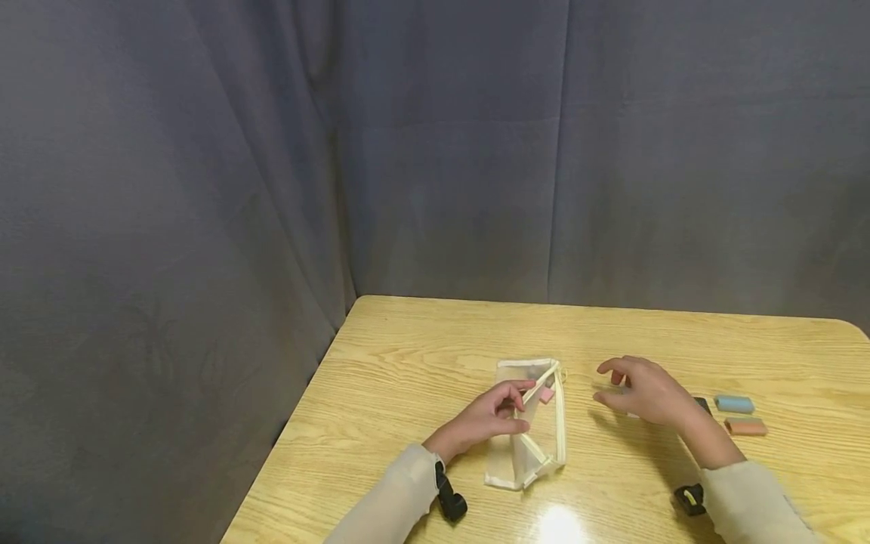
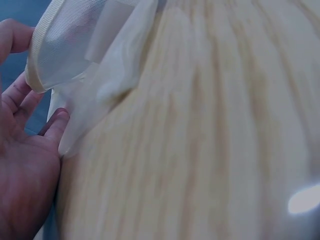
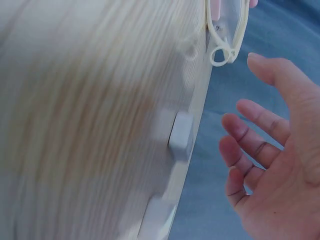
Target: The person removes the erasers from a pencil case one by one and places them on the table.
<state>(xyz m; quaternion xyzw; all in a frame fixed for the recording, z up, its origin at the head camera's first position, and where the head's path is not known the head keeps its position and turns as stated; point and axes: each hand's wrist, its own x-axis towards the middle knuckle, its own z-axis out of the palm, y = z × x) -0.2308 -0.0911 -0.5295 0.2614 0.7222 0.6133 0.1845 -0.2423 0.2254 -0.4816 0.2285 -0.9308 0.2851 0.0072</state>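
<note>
A see-through mesh zipper pouch point(image 1: 503, 461) with cream edging lies on the wooden table, its mouth spread apart. My left hand point(image 1: 485, 415) holds one edge of the mouth between thumb and fingers; the left wrist view shows the mesh point(image 2: 67, 45) at the fingertips. Inside the pouch is a small pink block point(image 1: 547, 395). To the right of the pouch, my right hand point(image 1: 642, 389) hovers over the table with relaxed, parted fingers and nothing in them. Below it, a small white block point(image 3: 181, 135) stands on the table, partly hidden by the hand in the head view.
Right of the right hand lie a blue block point(image 1: 734, 403) and an orange-brown block point(image 1: 745, 427). A dark piece point(image 1: 702, 406) shows behind the right wrist. Another whitish block point(image 3: 157, 220) appears in the right wrist view. Grey curtains point(image 1: 448, 151) hang behind the table.
</note>
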